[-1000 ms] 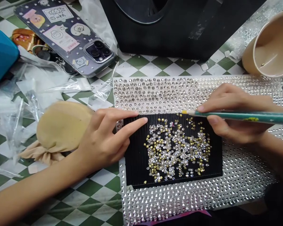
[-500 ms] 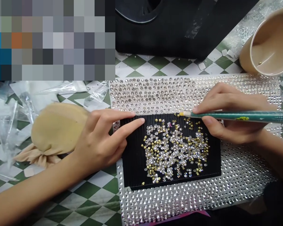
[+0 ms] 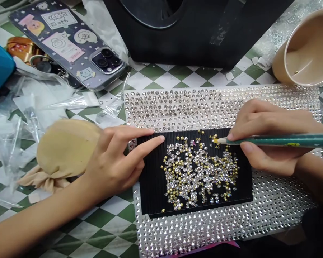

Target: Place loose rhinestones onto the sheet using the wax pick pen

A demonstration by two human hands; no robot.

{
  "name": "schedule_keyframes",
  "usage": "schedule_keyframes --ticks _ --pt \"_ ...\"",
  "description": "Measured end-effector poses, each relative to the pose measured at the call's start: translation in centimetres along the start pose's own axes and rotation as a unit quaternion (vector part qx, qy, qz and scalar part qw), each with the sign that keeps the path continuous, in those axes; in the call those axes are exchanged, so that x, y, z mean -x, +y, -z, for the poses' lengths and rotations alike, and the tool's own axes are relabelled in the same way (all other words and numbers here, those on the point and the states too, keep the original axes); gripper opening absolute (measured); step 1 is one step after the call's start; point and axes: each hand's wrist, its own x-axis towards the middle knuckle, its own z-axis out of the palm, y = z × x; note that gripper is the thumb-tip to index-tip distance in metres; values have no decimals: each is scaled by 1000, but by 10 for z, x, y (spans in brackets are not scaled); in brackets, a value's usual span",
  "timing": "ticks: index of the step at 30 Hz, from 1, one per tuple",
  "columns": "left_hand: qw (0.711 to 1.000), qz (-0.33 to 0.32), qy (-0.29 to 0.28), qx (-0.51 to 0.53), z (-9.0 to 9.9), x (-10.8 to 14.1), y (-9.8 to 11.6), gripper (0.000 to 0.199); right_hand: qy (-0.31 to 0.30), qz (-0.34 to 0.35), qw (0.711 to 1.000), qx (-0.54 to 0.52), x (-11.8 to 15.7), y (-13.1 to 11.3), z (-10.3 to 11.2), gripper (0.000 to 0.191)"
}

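A black ridged tray [image 3: 152, 179] lies on a rhinestone-covered sheet [image 3: 172, 229]. Many small rhinestones [image 3: 193, 172], some silver and some showing gold pointed backs, are scattered over the tray. My right hand [image 3: 271, 138] grips a green pencil [image 3: 285, 140] between thumb and fingers, its yellow tip touching or just above stones at the tray's upper right. My left hand [image 3: 118, 157] rests at the tray's upper left corner. Two of its digits stretch out onto the edge and top surface, apart from each other; the other fingers curl underneath, partly hidden.
A round tan cloth-covered pad [image 3: 67, 147] lies left of my left hand. Behind it are clear plastic bags [image 3: 10, 143] and a phone in a stickered case [image 3: 70, 46]. A black box [image 3: 183, 43] stands at the back, a beige cup [image 3: 281, 64] at the right, on a checkered tablecloth [image 3: 104, 215].
My right hand has moved the pencil slightly right and toward me, its tip shifting from the tray's back edge onto stones farther right. My left hand stays in place.
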Motion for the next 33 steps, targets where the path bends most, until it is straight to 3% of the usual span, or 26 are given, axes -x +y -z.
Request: schedule_keyframes --ticks 3,6,12,17,20,23,25,29,33 --pt "1000 4 4 -3 -1 1 -1 72 -1 34 999 20 1 -2 0 23" --pt "1000 -1 6 8 -2 4 -1 68 -12 -19 999 45 2 -4 1 22" --pt "998 59 -3 34 -3 8 5 67 6 29 1000 6 2 -1 1 24" --pt "999 43 -12 30 -2 8 4 67 -2 4 1000 -15 3 1 7 22" --pt "1000 17 -16 21 0 7 0 64 61 36 997 -29 3 9 2 22" --pt "1000 7 -20 17 0 7 -1 61 236 54 970 30 0 21 -9 24" --pt "1000 13 -16 18 -1 7 -1 61 303 45 949 78 -1 31 -14 22" --pt "999 15 -22 22 -2 9 -1 61 270 22 955 123 -3 48 -13 18" --pt "1000 14 -20 18 -1 10 -2 60 266 12 958 102 -2 47 -11 15"
